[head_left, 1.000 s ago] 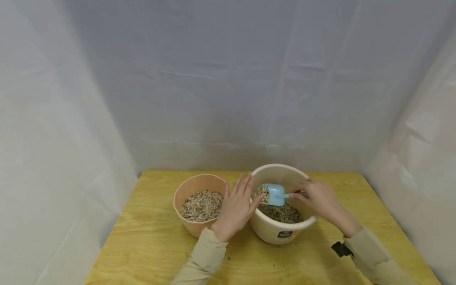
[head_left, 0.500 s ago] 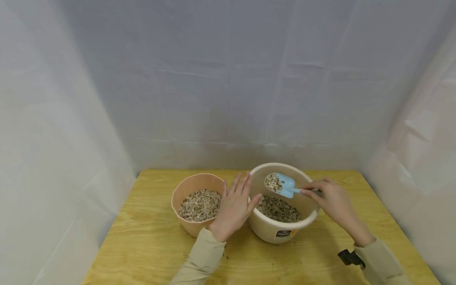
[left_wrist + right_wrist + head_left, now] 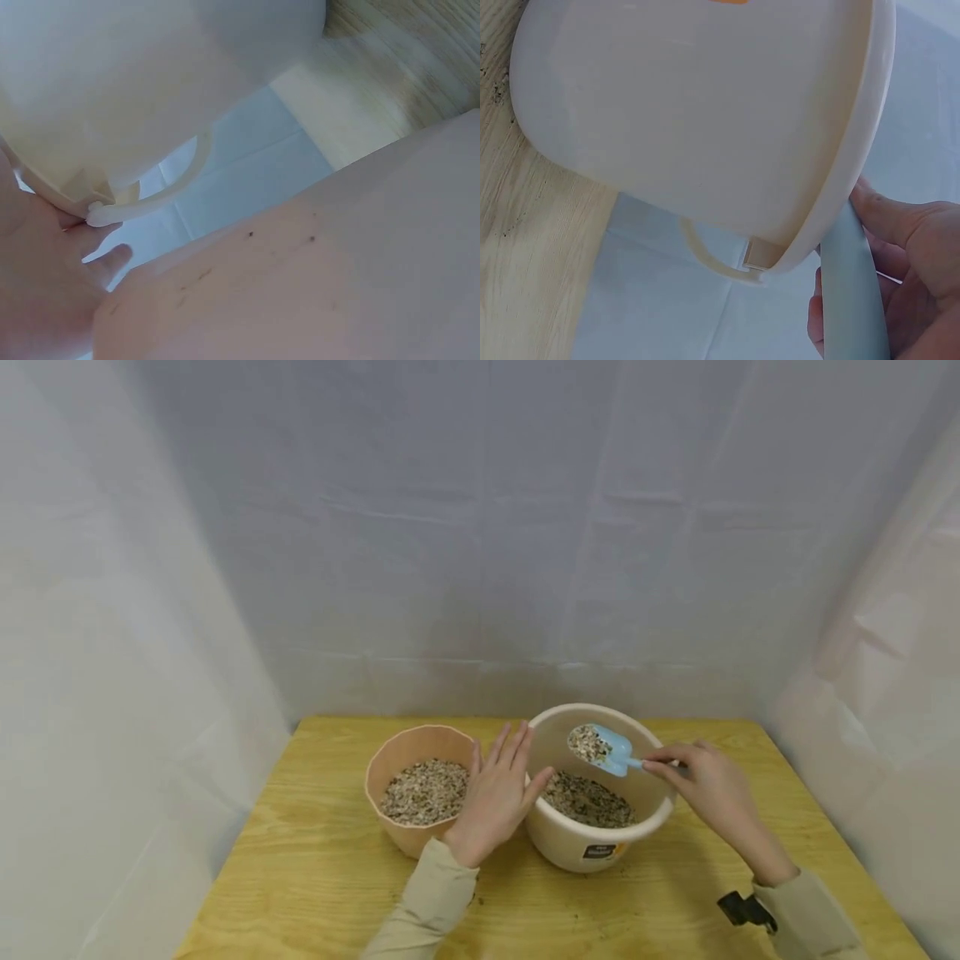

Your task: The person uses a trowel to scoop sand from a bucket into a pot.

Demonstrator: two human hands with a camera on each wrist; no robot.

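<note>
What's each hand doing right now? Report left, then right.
Left hand: open, straight fingers resting between the pink bowl and cream tub.
Right hand: pinching the blue scoop, loaded with gravel, above the tub.

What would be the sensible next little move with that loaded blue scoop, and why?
Probably carry the blue scoop leftward toward the pink bowl. The right hand holds it heaped with gravel above the cream bucket, while the left hand rests flat between both containers.

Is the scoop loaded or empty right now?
Loaded. In the head view the blue scoop, pinched by the right hand, carries a heap of gravel above the cream bucket.
</note>
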